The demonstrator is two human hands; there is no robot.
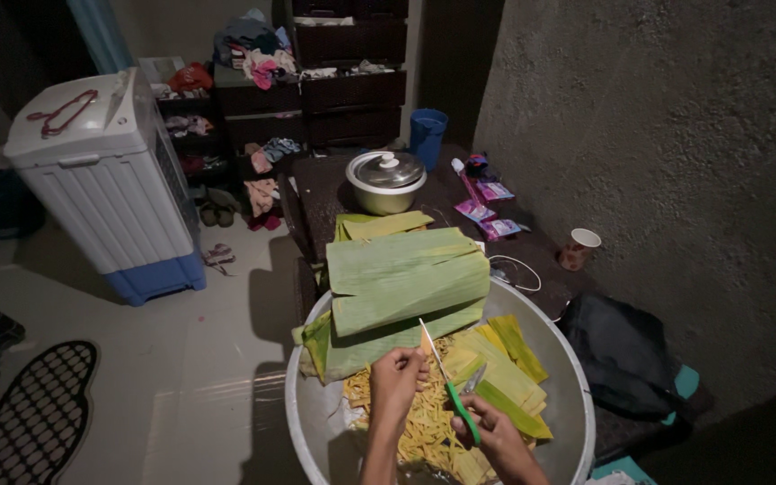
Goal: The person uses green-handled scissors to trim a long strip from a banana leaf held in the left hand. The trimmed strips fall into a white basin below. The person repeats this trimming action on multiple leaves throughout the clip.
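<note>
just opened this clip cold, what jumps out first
A stack of big folded green leaves lies over the far rim of a wide metal basin, with yellow strips heaped inside. Over the strips, the right hand holds a green-handled knife while the left hand pinches a strip at the blade.

Big basin (577,395) is dull grey metal, smooth. Leaf sheets (406,278) look matt green w/ fine ribs. Knife (446,382) has thin shiny metal blade and glossy green plastic handle. Cooler (101,180) is smooth white plastic, blue at base. Pot lid (388,169) is glossy metal. Wall (675,135) is rough plaster.
</note>
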